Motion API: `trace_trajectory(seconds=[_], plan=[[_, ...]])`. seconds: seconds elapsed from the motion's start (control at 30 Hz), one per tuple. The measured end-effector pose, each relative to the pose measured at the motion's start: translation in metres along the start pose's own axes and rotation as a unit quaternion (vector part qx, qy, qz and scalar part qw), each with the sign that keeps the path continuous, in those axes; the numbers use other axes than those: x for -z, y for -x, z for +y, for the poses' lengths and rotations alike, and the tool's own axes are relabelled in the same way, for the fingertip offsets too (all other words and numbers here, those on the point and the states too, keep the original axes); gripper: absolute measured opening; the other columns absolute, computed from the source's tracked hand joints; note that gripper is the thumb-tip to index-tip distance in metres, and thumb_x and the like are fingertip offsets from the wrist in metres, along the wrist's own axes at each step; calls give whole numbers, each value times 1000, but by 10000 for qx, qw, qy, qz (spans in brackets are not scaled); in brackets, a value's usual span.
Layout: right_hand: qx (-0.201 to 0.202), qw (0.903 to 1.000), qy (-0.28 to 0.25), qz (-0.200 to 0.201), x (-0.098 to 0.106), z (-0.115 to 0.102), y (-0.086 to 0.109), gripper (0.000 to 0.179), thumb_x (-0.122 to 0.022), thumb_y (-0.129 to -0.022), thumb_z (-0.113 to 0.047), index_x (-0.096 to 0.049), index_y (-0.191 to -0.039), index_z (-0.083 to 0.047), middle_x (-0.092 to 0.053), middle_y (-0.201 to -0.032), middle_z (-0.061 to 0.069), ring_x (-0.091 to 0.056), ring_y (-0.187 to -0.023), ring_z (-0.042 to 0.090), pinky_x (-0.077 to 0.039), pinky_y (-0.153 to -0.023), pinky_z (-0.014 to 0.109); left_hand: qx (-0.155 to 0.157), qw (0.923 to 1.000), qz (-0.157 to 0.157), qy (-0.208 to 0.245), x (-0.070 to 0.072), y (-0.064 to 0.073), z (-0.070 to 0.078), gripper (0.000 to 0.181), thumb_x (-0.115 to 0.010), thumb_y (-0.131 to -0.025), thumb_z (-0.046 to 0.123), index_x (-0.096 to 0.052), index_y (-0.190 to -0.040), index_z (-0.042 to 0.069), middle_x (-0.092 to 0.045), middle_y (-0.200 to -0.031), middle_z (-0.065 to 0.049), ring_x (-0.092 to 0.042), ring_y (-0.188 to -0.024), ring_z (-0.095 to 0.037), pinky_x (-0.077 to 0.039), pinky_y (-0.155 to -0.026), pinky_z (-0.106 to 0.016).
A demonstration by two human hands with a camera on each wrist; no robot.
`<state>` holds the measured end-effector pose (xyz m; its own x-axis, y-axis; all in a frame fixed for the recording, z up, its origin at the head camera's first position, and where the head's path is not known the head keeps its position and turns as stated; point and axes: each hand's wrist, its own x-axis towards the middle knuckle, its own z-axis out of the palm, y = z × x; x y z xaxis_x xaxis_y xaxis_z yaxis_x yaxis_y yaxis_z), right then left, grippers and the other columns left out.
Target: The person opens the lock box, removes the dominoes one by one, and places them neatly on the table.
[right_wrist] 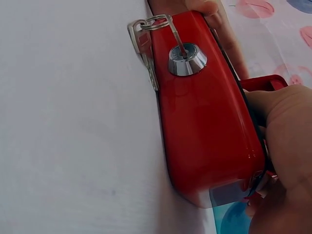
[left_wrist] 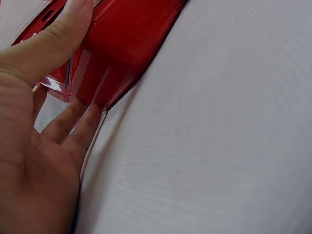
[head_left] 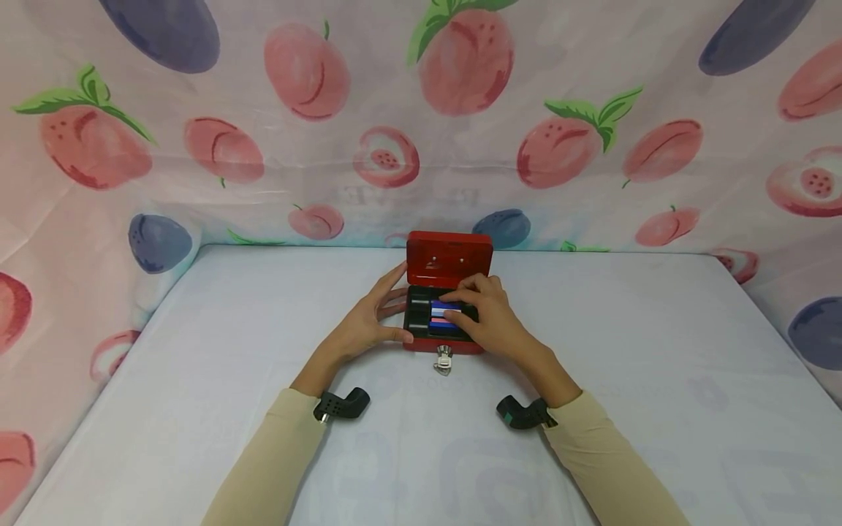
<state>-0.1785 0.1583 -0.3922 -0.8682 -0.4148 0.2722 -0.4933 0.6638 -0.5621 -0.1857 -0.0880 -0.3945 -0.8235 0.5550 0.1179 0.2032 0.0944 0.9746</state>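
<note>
A small red cash box point(head_left: 460, 346) lies on the white table with its red lid point(head_left: 449, 260) raised. Inside is a black compartment tray point(head_left: 418, 310) holding a small blue, white and pink striped item point(head_left: 441, 313) whose kind is unclear. My left hand point(head_left: 365, 321) braces the box's left side, thumb at the front corner and extended fingers against the wall. Over the tray, my right hand point(head_left: 493, 314) has its thumb and index finger bent at the striped item, seemingly pinching it. A key point(right_wrist: 145, 56) on a ring sits in the front lock point(right_wrist: 187, 59).
White cloth point(head_left: 197, 351) covers the table around the box. Behind stands a fruit-print curtain point(head_left: 395, 88), close to the raised lid. Dark camera mounts point(head_left: 342, 404) are worn on both wrists.
</note>
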Motion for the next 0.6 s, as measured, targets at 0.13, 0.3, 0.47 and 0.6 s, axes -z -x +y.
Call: trace_trajectory(seconds=[0.13,0.3,0.47,0.6], plan=[[-112,9999,-14,-128,2,-2,0,30,-68,-90,-25,-69,-117,-11,-60,-115,8,-40,-104,25,-38,-86,45,-15,10000,-8,5,0,0,-1,103,-77,-77,-2,-15,-155,23,-15,-157,-4,-35,-134,-35,-38,-104,-48],[-396,9987,-98,-290,4,-5,1,33,-67,-91,-28,-68,-120,-13,-56,-102,8,-41,-98,23,-42,-76,40,-37,10000,-17,21,0,0,-1,103,-77,-77,-2,-15,-155,24,-15,-157,-4,-35,-134,-34,-38,-104,-48],[-418,9985,-206,-278,6,-6,1,30,-65,-92,-23,-68,-121,-14,-52,-99,8,-43,-96,23,-43,-73,37,-26,10000,-29,42,0,0,0,103,-77,-77,-3,-15,-155,23,-14,-157,-5,-34,-134,-35,-38,-104,-48],[-434,9985,-249,-239,6,-6,1,29,-64,-93,-19,-67,-121,-14,-54,-101,9,-44,-97,23,-45,-74,36,-15,10000,-32,45,1,0,0,103,-77,-77,-3,-15,-155,23,-15,-157,-5,-35,-134,-35,-38,-104,-48]])
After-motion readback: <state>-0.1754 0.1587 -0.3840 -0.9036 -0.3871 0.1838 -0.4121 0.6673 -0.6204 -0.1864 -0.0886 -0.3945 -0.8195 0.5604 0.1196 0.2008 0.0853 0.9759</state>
